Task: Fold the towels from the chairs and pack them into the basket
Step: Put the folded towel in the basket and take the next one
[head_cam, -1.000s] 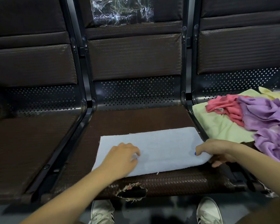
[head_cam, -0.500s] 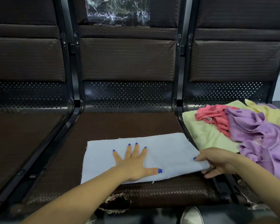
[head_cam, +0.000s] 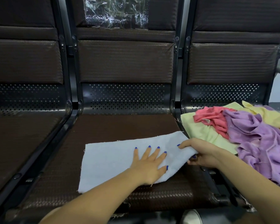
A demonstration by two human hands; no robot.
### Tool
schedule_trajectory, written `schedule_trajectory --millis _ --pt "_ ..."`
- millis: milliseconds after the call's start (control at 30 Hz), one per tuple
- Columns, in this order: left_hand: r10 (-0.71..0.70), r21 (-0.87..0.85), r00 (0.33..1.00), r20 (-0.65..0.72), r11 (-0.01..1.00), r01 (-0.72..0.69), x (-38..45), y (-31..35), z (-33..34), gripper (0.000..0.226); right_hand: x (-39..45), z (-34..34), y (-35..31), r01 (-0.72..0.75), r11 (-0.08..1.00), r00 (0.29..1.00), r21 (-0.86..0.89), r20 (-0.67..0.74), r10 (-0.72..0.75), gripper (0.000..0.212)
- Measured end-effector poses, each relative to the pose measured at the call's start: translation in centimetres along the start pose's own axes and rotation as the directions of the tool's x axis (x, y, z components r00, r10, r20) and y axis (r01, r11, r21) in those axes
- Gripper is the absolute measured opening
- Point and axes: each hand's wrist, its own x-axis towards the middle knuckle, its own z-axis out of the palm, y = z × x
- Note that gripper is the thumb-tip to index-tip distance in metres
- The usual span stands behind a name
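Observation:
A pale blue towel (head_cam: pixel 110 160) lies flat on the middle chair seat (head_cam: pixel 120 126), folded into a long strip. My left hand (head_cam: pixel 149 165) presses on its right half with fingers spread and straight. My right hand (head_cam: pixel 199 152) pinches the towel's right end, thumb underneath, and that end is lifted off the seat. A heap of unfolded towels fills the right chair: a pale green towel (head_cam: pixel 202 131), a pink towel (head_cam: pixel 213 118), a purple towel (head_cam: pixel 257 139) and a yellow towel (head_cam: pixel 273 117). No basket is in view.
The left chair seat (head_cam: pixel 19 143) is bare. Black metal frame bars (head_cam: pixel 44 160) run between the seats. Crumpled clear plastic (head_cam: pixel 115 12) is stuck to the middle backrest. The middle seat's front edge is torn. A white shoe (head_cam: pixel 191 217) shows below.
My left hand went from curled to flat and slid right along the blue towel. My right hand has raised the towel's right end and moved it leftward.

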Motion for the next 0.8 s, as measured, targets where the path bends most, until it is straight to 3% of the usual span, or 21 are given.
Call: schedule_trajectory --millis 200,300,367,433,533,633,700,800 --pt "0.057 -0.012 0.998 -0.022 0.998 -0.057 -0.6 0.5 0.0 0.058 -1.5 2.8 -1.4 0.119 0.986 0.993 0.115 0.001 -0.120 0.011" --pt "0.047 -0.250 0.997 -0.069 0.966 -0.063 -0.9 -0.2 -0.5 0.053 -2.2 4.6 -2.2 0.195 0.972 0.980 0.131 0.020 -0.199 0.008" --pt "0.012 -0.563 0.993 -0.117 0.823 -0.076 -1.7 -1.3 -1.9 0.041 -2.9 6.4 -2.6 0.252 0.963 0.964 0.095 0.062 -0.258 0.011" --pt "-0.067 -0.741 0.982 -0.178 0.665 -0.089 -3.5 -3.4 -3.7 0.031 -3.8 8.6 -3.0 0.322 0.947 0.938 -0.019 0.143 -0.316 0.019" --pt "-0.303 -0.941 0.941 -0.148 0.336 -0.040 -6.9 -7.5 -5.2 0.021 -5.2 12.7 -3.0 0.404 0.901 0.882 -0.159 0.330 -0.337 0.027" --pt "-0.461 -1.000 0.887 -0.016 -0.009 -0.022 -9.3 -10.8 -5.1 0.021 -5.3 17.3 -2.0 0.453 0.850 0.840 -0.271 0.450 -0.304 0.017" --pt "-0.506 -0.993 0.860 0.068 -0.115 0.011 -9.9 -12.2 -4.4 0.024 -4.5 20.1 -1.1 0.479 0.808 0.819 -0.343 0.505 -0.271 0.015" --pt "-0.588 -0.997 0.805 0.079 -0.063 0.052 -9.7 -13.6 -3.1 0.022 -2.7 23.3 -0.1 0.497 0.711 0.815 -0.498 0.550 -0.184 0.025"
